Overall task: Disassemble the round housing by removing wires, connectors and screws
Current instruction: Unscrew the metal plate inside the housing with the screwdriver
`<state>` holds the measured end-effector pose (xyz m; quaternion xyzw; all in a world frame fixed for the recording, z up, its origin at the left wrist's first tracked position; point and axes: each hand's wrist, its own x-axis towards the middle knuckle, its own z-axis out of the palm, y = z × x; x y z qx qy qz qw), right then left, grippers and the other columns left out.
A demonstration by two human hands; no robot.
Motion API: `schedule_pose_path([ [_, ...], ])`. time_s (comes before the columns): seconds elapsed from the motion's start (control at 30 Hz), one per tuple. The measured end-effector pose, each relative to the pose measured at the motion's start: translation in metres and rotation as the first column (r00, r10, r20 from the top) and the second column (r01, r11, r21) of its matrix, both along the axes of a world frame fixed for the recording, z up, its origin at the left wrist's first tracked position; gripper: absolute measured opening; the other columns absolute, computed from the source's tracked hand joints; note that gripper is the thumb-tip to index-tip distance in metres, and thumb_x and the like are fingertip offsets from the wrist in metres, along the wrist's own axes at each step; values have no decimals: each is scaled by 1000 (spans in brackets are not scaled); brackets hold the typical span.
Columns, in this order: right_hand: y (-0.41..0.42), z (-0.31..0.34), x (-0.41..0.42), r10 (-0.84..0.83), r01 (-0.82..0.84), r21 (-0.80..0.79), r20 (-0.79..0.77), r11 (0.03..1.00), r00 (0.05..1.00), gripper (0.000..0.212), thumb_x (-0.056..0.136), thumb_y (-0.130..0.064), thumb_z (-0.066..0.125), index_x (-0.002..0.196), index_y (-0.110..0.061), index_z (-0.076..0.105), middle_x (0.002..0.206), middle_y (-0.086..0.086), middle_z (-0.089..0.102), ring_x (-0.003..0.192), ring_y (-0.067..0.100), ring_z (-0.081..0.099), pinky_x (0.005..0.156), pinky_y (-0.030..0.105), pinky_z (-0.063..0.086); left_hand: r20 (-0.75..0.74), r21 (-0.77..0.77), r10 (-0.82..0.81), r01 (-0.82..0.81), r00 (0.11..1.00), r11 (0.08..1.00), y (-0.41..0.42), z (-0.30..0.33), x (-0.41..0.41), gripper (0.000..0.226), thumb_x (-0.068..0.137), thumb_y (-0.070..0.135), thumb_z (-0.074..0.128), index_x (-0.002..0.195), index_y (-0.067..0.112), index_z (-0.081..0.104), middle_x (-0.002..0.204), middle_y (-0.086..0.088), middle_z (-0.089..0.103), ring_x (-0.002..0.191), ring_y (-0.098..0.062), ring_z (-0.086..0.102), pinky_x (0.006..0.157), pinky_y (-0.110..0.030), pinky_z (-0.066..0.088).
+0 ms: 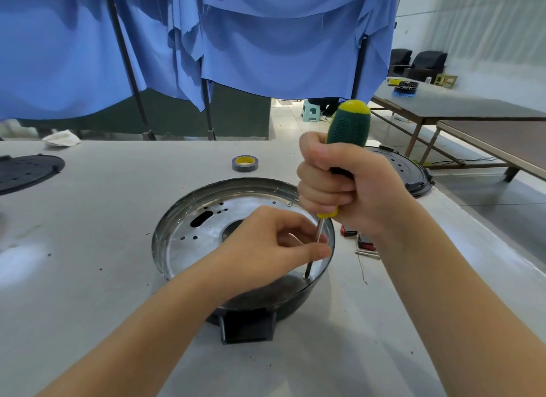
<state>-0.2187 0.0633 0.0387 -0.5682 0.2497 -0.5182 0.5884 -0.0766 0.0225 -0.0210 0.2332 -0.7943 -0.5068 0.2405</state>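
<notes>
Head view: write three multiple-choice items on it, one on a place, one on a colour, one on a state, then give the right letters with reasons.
1. Where does the tip of the green-and-yellow screwdriver sit?
A. at a hole near the near right rim of the round metal housing
B. on the grey tape roll with the yellow core
C. on the white tabletop

2. What colour is the screwdriver handle's end cap?
A. red
B. yellow
C. white

3. What is the left hand doing?
A. lying flat on the table
B. holding the tape roll
C. pinching the screwdriver's metal shaft

Answers: 1 A, the shaft ends inside the housing by its rim. 2 B, the cap above the right hand is yellow. 3 C, thumb and fingers close round the shaft.
</notes>
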Motion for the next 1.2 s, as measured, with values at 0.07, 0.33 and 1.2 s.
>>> schedule_pose_path([
  [0.07,-1,0,-4,96,-97,18,57,995,994,34,73,-23,73,62,-16,41,40,-11,33,34,5,23,38,19,25,-61,70,-37,41,997,997,2,2,1,18,84,9,72,88,27,73,88,5,77,86,-11,73,79,-16,54],
  [0.33,-2,0,-8,-506,468,-214,-512,858,694,20,75,-30,78,76,-21,61,64,-4,64,62,10,64,63,18,55,-101,143,29,-14,994,990,3,3,0,19,87,-1,64,84,16,72,79,1,77,77,-9,73,71,-13,53],
  [1.2,21,17,-27,-330,309,-125,-485,943,810,54,74,-6,67,125,-11,51,100,9,75,96,21,71,77,23,55,-83,-5,84,-85,993,996,-3,0,1,14,77,10,79,70,20,72,74,-2,75,72,-17,73,75,-39,60],
])
